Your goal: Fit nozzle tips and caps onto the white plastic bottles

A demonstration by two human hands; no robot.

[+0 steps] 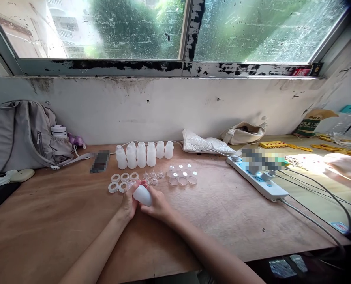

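A frosted white baby bottle (142,195) lies tilted between my two hands, just above the wooden table (74,213). My left hand (129,201) is closed around its far upper end, where the fingers hide what is there. Around its lower body my right hand (157,203) is wrapped. Right beyond the hands are white collar rings (124,176) in two rows and clear nipples (153,175) beside them. Clear domed caps (183,180) stand in rows to the right. Several more frosted bottles (141,155) stand upright behind these parts.
A phone (100,161) and a grey backpack (24,134) are at left. At the back lie a white plastic packet (205,144) and a beige bag (244,133). A power strip (258,179) with cables is at right. Another person's hand (342,163) is over the adjoining table near yellow pieces (273,144).
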